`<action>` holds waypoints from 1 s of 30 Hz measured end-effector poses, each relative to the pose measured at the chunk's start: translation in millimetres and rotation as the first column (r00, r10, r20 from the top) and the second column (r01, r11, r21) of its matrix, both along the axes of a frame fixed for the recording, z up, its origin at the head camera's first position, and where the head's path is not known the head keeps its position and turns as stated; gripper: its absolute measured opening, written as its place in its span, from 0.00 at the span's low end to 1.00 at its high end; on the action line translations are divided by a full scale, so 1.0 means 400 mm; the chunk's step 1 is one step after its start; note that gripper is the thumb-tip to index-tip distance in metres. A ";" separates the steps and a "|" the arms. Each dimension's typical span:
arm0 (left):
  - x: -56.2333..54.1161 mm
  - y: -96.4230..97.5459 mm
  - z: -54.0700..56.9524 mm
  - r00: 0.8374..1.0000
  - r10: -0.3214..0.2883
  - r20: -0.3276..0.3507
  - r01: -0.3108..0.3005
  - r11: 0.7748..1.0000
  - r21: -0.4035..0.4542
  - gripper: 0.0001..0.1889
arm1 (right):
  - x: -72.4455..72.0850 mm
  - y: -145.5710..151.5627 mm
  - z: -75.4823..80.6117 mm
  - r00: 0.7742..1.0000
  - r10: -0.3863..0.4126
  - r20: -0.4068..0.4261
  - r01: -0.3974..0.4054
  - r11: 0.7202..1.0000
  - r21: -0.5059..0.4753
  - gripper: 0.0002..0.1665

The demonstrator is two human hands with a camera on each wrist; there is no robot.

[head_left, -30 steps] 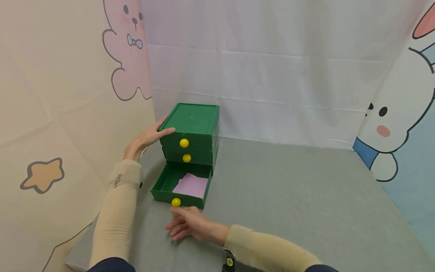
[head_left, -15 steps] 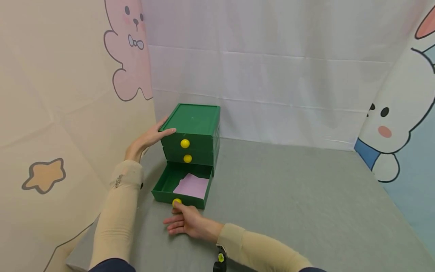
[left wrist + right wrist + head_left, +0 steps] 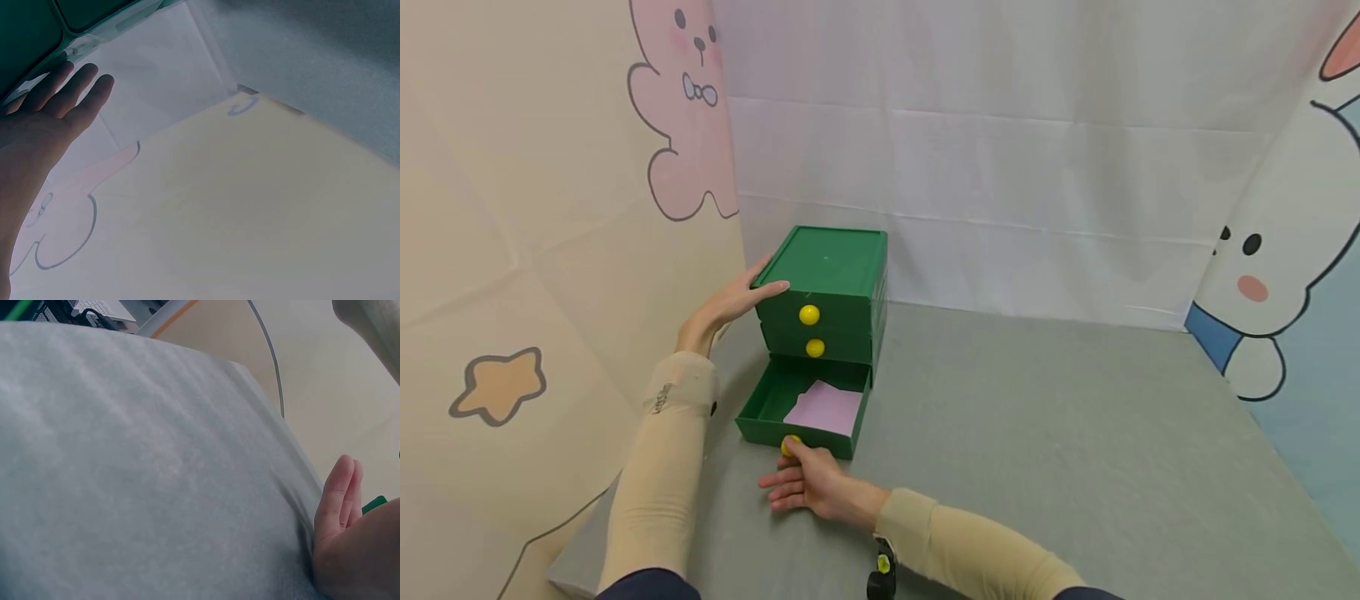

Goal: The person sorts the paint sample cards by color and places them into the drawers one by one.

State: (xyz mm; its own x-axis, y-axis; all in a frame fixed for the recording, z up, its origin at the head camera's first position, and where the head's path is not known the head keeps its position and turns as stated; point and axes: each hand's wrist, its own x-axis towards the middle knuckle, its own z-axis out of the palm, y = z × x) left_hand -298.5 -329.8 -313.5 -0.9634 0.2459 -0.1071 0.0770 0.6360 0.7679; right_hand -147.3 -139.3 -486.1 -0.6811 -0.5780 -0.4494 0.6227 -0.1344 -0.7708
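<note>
A green chest of drawers (image 3: pixel 825 260) stands at the left of the table, its bottom drawer (image 3: pixel 762 432) pulled out with a pink sheet (image 3: pixel 824 408) lying inside. My left hand (image 3: pixel 718 310) rests on the chest's upper left edge. Its thumb lies over the top front corner; in the left wrist view the fingers (image 3: pixel 89 102) stretch along the side. At the drawer front, my right hand (image 3: pixel 815 481) pinches the yellow knob (image 3: pixel 786 446) between thumb and index finger. Its other fingers extend leftward. The thumb hides much of the knob; in the right wrist view it is out of sight.
Two more yellow knobs sit on the upper drawers (image 3: pixel 782 340), both shut. A grey cloth covers the table (image 3: pixel 1037 442). White cloth (image 3: pixel 1000 167) hangs behind, and a cream printed cloth (image 3: pixel 550 250) stands close on the left.
My right hand has moved slightly left and up, bringing its thumb from below the knob onto it. The left hand keeps its place, and the drawer stays pulled out.
</note>
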 end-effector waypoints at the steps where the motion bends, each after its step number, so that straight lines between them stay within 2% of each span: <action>1: 0.007 0.003 0.007 1.000 -0.002 0.001 0.002 1.000 -0.004 0.43 | -0.001 0.000 0.001 1.000 0.000 -0.002 0.000 1.000 0.000 0.27; 5: 0.018 0.007 0.017 1.000 -0.006 0.004 0.006 1.000 -0.010 0.43 | -0.001 -0.002 0.002 1.000 -0.002 -0.007 0.002 1.000 0.005 0.27; 14: 0.009 0.004 0.013 1.000 -0.007 0.003 0.007 1.000 -0.009 0.44 | -0.004 -0.006 0.002 0.999 0.002 -0.038 0.000 0.998 0.058 0.30; 21: 0.017 0.008 0.017 1.000 -0.005 -0.001 0.005 1.000 -0.019 0.44 | -0.002 -0.006 0.003 0.993 -0.005 -0.118 0.018 0.994 0.108 0.28; 30: 0.020 0.009 0.020 1.000 0.004 0.004 -0.004 1.000 -0.016 0.43 | -0.003 -0.001 -0.003 0.981 -0.025 -0.195 0.048 0.992 0.116 0.27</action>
State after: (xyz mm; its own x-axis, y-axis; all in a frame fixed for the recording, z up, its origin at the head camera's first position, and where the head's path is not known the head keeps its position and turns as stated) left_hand -290.5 -326.1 -305.3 -0.9639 0.2402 -0.1147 0.0714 0.6486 0.7578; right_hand -148.7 -139.8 -487.3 -0.7812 -0.5011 -0.3723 0.4574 -0.0535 -0.8877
